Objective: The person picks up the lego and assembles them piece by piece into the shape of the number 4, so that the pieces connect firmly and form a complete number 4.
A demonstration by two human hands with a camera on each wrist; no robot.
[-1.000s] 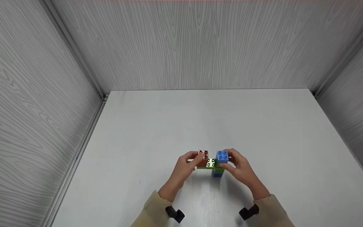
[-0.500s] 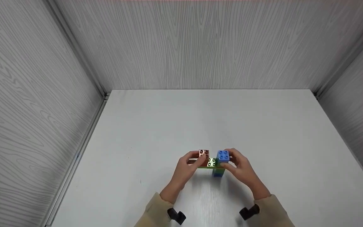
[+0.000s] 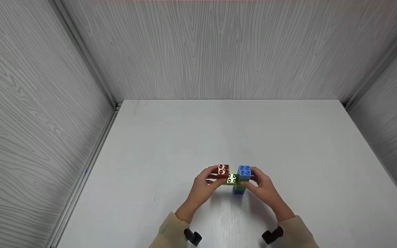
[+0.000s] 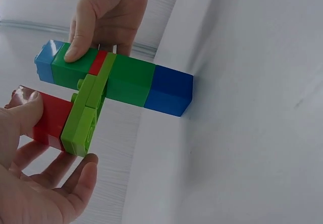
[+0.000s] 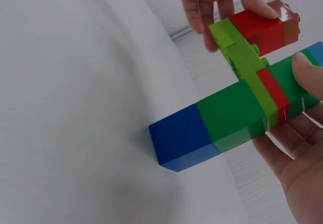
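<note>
A toy brick tower stands upright, its dark blue brick (image 4: 169,90) at the white tabletop. Above that come a green brick (image 4: 131,80), light green plates (image 4: 81,115), a thin red plate (image 4: 97,62), a second green brick (image 5: 287,77) and a light blue brick (image 3: 244,171) on top. The light green plates jut left and carry a red brick (image 5: 257,30) capped by a brown piece (image 3: 223,168). My left hand (image 3: 201,187) grips the red brick, thumb in front, other fingers behind and below. My right hand (image 3: 264,186) pinches the upper green brick between thumb and fingers.
The white tabletop (image 3: 171,134) spreads around the tower. Grey wood-grain panels rise at the back (image 3: 198,48), left (image 3: 40,131) and right (image 3: 388,120). Each wrist wears a black device, such as the left clip (image 3: 193,237), over a beige sleeve (image 3: 169,230).
My left thumb has slid down off the studs of the brown piece to the front of the red brick. The right hand keeps its hold, and the tower stays nearly where it was.
</note>
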